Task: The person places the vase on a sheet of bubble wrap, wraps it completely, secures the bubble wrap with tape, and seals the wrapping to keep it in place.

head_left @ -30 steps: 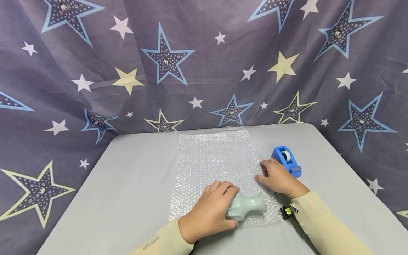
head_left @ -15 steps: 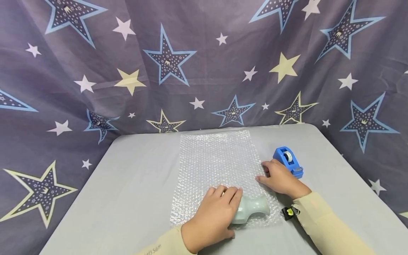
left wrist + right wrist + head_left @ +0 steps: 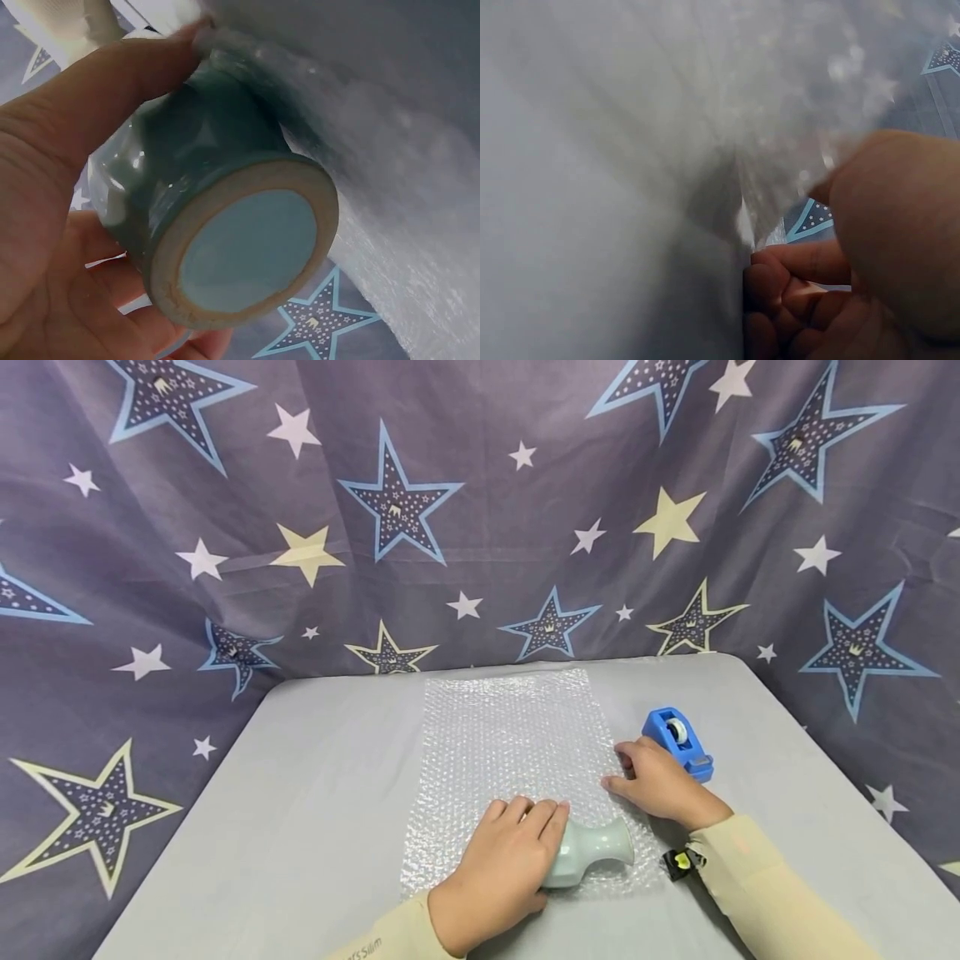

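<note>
A pale green glazed ceramic vase [image 3: 592, 852] lies on its side on the near end of a bubble wrap sheet [image 3: 510, 735], its flared mouth pointing right. My left hand [image 3: 498, 868] grips its body from above; the left wrist view shows the thumb and fingers round the vase [image 3: 225, 195], with its round base towards the camera. My right hand [image 3: 660, 781] rests at the sheet's right edge, thumb and index finger apart. In the right wrist view, the bubble wrap [image 3: 795, 142] lifts a little beside the thumb, and the fingers [image 3: 810, 259] bend against the table.
A blue tape dispenser [image 3: 678, 739] with a roll of tape stands just beyond my right hand. The grey table [image 3: 322, 793] reaches back to a star-patterned curtain [image 3: 480, 510]. A small black device [image 3: 681, 862] hangs at the right sleeve [image 3: 772, 885].
My left hand shifted slightly right and nearer along with the vase, then settled. The right hand kept its place at the sheet's edge.
</note>
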A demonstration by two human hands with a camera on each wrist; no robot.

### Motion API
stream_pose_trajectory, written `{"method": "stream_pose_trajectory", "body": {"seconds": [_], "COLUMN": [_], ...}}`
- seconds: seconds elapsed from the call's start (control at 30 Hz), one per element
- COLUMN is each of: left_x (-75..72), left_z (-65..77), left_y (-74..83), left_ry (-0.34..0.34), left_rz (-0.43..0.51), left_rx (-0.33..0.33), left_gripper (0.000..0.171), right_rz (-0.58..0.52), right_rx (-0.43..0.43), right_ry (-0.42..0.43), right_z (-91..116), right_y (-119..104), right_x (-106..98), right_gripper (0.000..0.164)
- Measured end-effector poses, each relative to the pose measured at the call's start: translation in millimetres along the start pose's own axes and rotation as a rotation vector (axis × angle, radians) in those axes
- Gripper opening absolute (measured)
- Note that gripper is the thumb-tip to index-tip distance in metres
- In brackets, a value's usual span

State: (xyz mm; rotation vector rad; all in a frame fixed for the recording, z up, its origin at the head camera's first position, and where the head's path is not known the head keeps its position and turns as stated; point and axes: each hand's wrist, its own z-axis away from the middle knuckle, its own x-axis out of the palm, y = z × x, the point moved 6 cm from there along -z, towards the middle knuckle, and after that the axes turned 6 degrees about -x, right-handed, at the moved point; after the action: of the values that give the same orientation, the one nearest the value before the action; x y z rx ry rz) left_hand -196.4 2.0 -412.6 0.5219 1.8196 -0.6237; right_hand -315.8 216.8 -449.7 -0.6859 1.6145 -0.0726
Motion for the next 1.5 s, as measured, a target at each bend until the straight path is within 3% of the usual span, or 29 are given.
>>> {"method": "stream_pose_trajectory", "body": {"seconds": [0.2,0.8,1.03,1.27,1.5], "left_x": [0.4,-2.0,-9.2,-9.2,-9.5], "left_z": [-0.6,-1.2,0.1,-1.2,-5.1], "left_y": [1.0,-0.9,-4.1,-4.5,-12.4], "left_ry": [0.055,0.086,0.123,0.113,0.090], "left_rz": [0.001,-0.045,-0.005,0.028,0.091], "left_rx": [0.010,0.037,0.033,0.034,0.025], "left_gripper": [0.103,0.099,0.082,0.068,0.068], "right_rz": [0.001,-0.009,-0.055,-0.072,-0.035], "right_rx": [-0.005,0.017,0.020,-0.075,-0.209], "right_ry": [0.001,-0.013,-0.011,0.073,0.165], "right_z": [0,1,2,9,18], "right_y": [-1,-1,-3,-22,-48], "right_x": [-1,1,-5,-27,-45], "right_gripper": [0.061,0.063,0.063,0.045,0.024]}}
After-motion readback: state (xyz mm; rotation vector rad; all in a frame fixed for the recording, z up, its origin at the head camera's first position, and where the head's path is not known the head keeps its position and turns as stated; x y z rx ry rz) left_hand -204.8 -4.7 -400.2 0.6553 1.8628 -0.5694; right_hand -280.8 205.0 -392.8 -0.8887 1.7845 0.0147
